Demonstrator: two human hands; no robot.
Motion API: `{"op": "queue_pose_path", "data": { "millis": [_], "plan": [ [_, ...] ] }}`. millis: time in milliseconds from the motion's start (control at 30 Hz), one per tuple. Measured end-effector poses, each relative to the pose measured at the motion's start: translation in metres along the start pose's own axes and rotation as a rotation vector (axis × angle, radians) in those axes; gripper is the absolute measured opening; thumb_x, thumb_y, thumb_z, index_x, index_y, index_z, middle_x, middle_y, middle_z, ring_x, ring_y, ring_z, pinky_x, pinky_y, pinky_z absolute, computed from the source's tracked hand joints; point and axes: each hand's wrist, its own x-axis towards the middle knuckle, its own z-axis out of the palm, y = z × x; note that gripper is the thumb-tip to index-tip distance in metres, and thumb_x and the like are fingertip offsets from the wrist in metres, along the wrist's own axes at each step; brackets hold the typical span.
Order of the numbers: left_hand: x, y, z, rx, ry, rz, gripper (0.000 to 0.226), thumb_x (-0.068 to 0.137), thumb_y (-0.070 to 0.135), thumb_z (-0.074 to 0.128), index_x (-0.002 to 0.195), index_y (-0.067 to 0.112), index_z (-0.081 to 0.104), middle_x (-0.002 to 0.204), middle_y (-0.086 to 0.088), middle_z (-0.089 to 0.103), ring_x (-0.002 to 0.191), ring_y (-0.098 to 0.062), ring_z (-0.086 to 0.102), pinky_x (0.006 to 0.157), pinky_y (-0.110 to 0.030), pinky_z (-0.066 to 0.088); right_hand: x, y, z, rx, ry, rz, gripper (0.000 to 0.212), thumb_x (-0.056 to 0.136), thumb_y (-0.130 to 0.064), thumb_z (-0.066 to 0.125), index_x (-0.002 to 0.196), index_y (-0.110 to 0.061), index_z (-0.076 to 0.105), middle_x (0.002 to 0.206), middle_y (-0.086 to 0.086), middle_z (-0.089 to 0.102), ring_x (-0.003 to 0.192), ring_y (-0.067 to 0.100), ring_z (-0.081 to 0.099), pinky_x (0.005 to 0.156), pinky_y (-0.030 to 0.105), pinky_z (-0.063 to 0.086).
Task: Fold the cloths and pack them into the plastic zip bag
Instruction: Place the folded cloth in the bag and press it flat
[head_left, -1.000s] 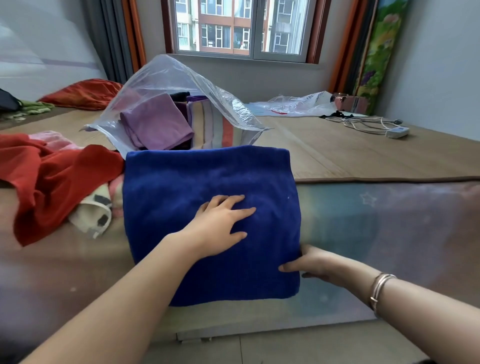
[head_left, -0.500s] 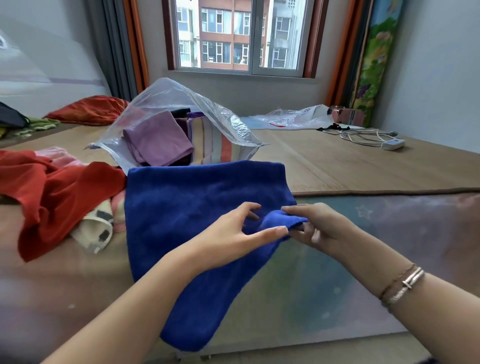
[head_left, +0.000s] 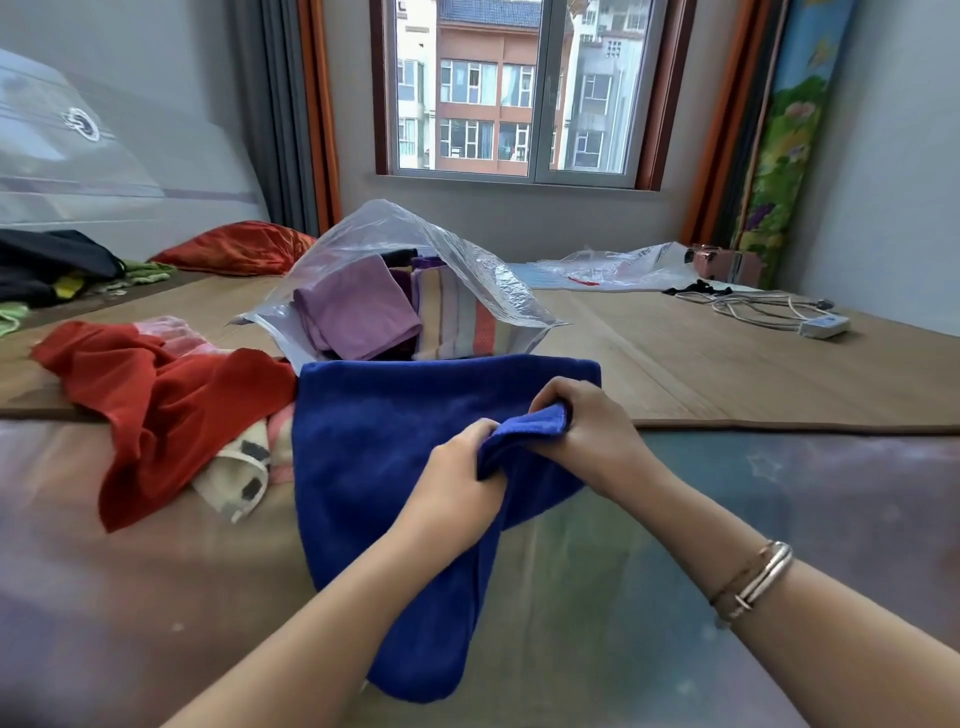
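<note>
Nearest, both hands grip one lifted edge of the blue cloth (head_left: 374, 457): the left hand (head_left: 457, 483) and the right hand (head_left: 587, 431) curl round it side by side. Its far part lies on the bed (head_left: 727, 374). Just behind stands the open plastic zip bag (head_left: 467, 280), holding a purple cloth (head_left: 358, 312) and a striped cloth (head_left: 452, 322).
</note>
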Motion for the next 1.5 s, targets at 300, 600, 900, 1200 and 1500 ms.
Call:
{"op": "queue_pose_path", "data": {
  "millis": [300, 600, 900, 1200, 1500],
  "plan": [
    [-0.007, -0.007, -0.012, 0.182, 0.054, -0.097, 0.021, 0.065, 0.012, 0.059, 0.075, 0.027, 0.047, 0.085, 0.01, 0.058, 0.073, -0.013, 0.06, 0.06, -0.037, 0.05, 0.003, 0.003, -0.008, 0.357, 0.024, -0.024, 0.005, 0.071, -0.022, 0.057, 0.067, -0.02, 0.06, 0.064, -0.018, 0.058, 0.066, 0.003, 0.051, 0.065, 0.023, 0.04],
    [-0.007, -0.025, -0.078, 0.793, -0.223, -0.477, 0.017, 0.064, 0.012, 0.053, 0.076, 0.025, 0.05, 0.083, 0.006, 0.059, 0.078, -0.018, 0.058, 0.06, -0.027, 0.042, 0.01, 0.035, -0.02, 0.42, 0.135, 0.265, 0.017, 0.09, -0.009, 0.057, 0.074, -0.007, 0.059, 0.068, 0.002, 0.059, 0.071, 0.017, 0.056, 0.055, 0.022, 0.044],
    [0.03, -0.01, -0.139, 0.692, 0.461, -0.259, 0.013, 0.086, 0.017, 0.059, 0.088, 0.03, 0.061, 0.086, 0.0, 0.065, 0.082, -0.03, 0.063, 0.068, -0.034, 0.047, 0.037, 0.061, -0.013, 0.278, 0.274, 0.142, 0.012, 0.093, -0.021, 0.06, 0.094, -0.01, 0.062, 0.089, 0.009, 0.068, 0.086, 0.028, 0.062, 0.078, 0.042, 0.047],
    [0.087, -0.061, -0.11, 0.447, 0.632, -0.146, 0.01, 0.084, 0.029, 0.068, 0.086, 0.019, 0.067, 0.086, -0.006, 0.069, 0.088, -0.034, 0.062, 0.067, -0.034, 0.042, 0.067, 0.1, 0.004, -0.386, 0.345, 0.289, 0.038, 0.094, -0.05, 0.047, 0.086, -0.013, 0.053, 0.087, 0.011, 0.064, 0.087, 0.036, 0.06, 0.064, 0.036, 0.038],
    [0.08, -0.066, -0.1, 0.333, 0.616, -0.467, 0.074, 0.072, 0.044, 0.077, 0.123, 0.003, 0.041, 0.127, -0.019, 0.049, 0.119, -0.041, 0.047, 0.094, -0.045, 0.04, 0.08, 0.091, 0.013, -0.384, 0.144, 0.528, 0.056, 0.092, -0.053, 0.042, 0.122, -0.008, 0.057, 0.133, 0.018, 0.044, 0.128, 0.037, 0.029, 0.105, 0.042, 0.026]
  ]
}}
